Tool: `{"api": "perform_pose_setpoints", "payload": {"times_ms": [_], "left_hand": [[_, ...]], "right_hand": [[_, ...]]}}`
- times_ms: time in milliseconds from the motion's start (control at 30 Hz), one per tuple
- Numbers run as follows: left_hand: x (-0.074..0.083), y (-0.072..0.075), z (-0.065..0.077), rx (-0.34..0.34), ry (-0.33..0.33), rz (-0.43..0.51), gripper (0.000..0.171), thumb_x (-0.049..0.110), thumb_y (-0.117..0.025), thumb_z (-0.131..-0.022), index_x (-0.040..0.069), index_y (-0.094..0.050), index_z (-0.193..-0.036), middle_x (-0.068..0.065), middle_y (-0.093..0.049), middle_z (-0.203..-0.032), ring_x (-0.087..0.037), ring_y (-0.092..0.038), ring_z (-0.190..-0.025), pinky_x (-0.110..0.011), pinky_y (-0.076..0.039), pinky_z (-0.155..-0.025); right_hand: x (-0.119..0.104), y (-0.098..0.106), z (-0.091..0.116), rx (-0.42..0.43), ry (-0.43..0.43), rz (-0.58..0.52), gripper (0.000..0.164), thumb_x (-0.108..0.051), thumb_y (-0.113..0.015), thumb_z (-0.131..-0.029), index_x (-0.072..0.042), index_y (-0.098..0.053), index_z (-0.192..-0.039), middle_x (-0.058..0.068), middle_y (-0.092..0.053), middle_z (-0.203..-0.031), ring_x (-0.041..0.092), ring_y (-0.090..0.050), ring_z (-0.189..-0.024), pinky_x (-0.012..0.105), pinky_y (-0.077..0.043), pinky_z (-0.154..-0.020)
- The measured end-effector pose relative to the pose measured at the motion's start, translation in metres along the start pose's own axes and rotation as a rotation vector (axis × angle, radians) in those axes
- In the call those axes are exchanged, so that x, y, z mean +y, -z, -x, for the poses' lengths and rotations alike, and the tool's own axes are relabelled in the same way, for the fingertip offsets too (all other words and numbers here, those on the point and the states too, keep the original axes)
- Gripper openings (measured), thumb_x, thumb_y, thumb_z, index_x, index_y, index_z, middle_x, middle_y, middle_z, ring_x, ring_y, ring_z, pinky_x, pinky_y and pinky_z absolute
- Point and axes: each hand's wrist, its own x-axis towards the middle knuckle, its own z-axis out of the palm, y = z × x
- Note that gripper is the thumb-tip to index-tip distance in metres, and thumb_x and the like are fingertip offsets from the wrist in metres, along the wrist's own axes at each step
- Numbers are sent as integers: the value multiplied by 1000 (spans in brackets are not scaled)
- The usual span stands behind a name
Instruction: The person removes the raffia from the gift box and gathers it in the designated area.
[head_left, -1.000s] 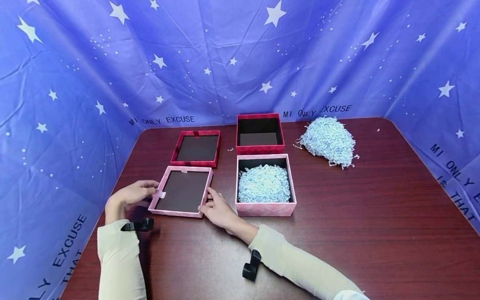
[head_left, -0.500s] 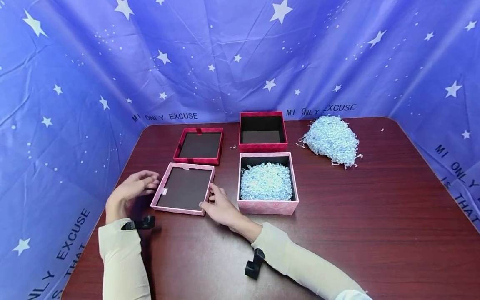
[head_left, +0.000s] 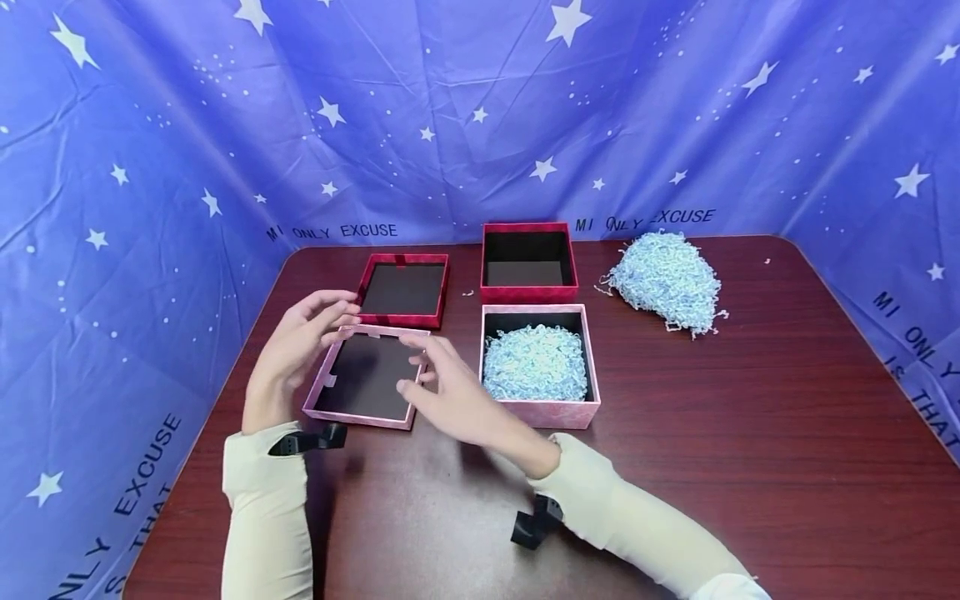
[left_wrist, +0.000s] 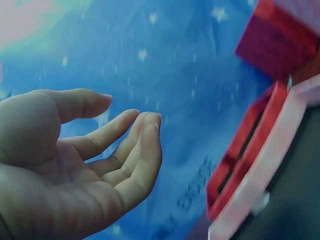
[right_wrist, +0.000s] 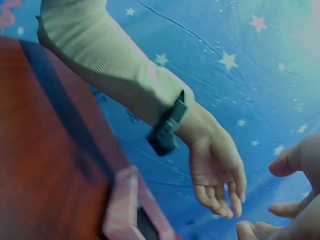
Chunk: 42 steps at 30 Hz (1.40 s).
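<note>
A pink box lid (head_left: 358, 417) lies inside-up on the table, its dark lining and a small white tab showing. My left hand (head_left: 296, 354) is raised over the lid's far left corner, near the red box lid (head_left: 405, 320). In the left wrist view its fingers are loosely bent and hold nothing. Above the pink lid's right side hovers my right hand (head_left: 453, 396), fingers spread and apart from the lid. To its right stands the pink box (head_left: 551, 414), with pale blue shredded paper (head_left: 534, 362) inside.
Behind the pink box stands a red box (head_left: 528, 294) with a dark interior. A heap of blue shredded paper (head_left: 663, 279) lies at the back right of the brown table (head_left: 712, 433). A blue star-print curtain (head_left: 450, 108) encloses the table's back and sides.
My right hand has let go of the pink lid and lifted off it. The left hand has risen and moved right, away from the lid's left side. The lid stays on the table.
</note>
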Motion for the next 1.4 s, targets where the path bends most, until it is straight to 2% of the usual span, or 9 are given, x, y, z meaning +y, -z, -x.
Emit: {"api": "perform_pose_setpoints", "payload": {"times_ms": [133,300,533,633,767,900,1000,1100,1400], "left_hand": [[9,-25,-6,-60,-13,-45,24,11,-54,-98,2,-53,-120,-1,-64,-98,-10,-66,-86,-23,-56,-80],[15,-55,-11,-136,-4,-113,28,9,-52,-98,2,-50,-125,-6,-60,-102,-13,-66,-89,-28,-57,-82],[8,-96,-19,-224,34,-218,36,3,-53,-95,-3,-44,-130,-18,-56,-106,-14,-64,-87,-39,-56,-85],[-1,-112,-22,-260,65,-245,40,0,-53,-94,-3,-40,-132,-19,-54,-105,-23,-62,-88,-47,-55,-86],[-14,-129,-24,-293,110,-291,50,-1,-54,-93,0,-32,-139,-19,-52,-103,-32,-62,-93,-47,-56,-84],[-24,-139,-27,-291,132,-369,60,4,-59,-92,3,-27,-143,-19,-53,-103,-29,-67,-84,-45,-58,-79],[-27,-143,-28,-299,155,-378,60,4,-58,-92,4,-27,-143,-19,-52,-103,-28,-67,-78,-45,-58,-78],[-28,-145,-29,-312,175,-356,58,2,-55,-92,6,-28,-143,-19,-51,-104,-30,-66,-82,-43,-59,-76],[-33,-144,-33,-336,219,-239,59,-3,-51,-91,4,-24,-144,-15,-47,-100,-30,-63,-84,-47,-57,-79]], "right_hand": [[-5,23,-1,32,99,47,48,-8,-63,-89,-13,-49,-135,8,-49,-130,18,-57,-113,32,-50,-96],[-5,55,0,60,120,87,45,-10,-64,-90,-13,-51,-133,5,-51,-130,19,-55,-117,35,-48,-99],[4,96,5,66,61,234,44,-17,-65,-91,-13,-52,-132,5,-51,-132,26,-53,-121,43,-46,-101],[9,110,7,19,11,341,46,-22,-66,-90,-12,-51,-133,7,-50,-132,28,-51,-122,48,-45,-100],[17,123,9,-82,-85,506,54,-30,-68,-88,-11,-50,-135,11,-47,-135,31,-46,-126,52,-42,-102],[26,128,9,-162,-189,627,70,-36,-72,-84,-9,-43,-141,16,-41,-141,35,-38,-133,54,-35,-108],[33,127,6,-208,-257,681,83,-39,-73,-82,-9,-33,-148,19,-32,-148,39,-30,-137,56,-31,-110],[38,125,3,-240,-311,726,91,-42,-73,-81,-10,-25,-151,21,-24,-152,41,-27,-139,58,-29,-111],[44,121,-6,-363,-408,783,98,-45,-72,-81,-13,-14,-153,23,-27,-146,37,-45,-126,52,-39,-105]]}}
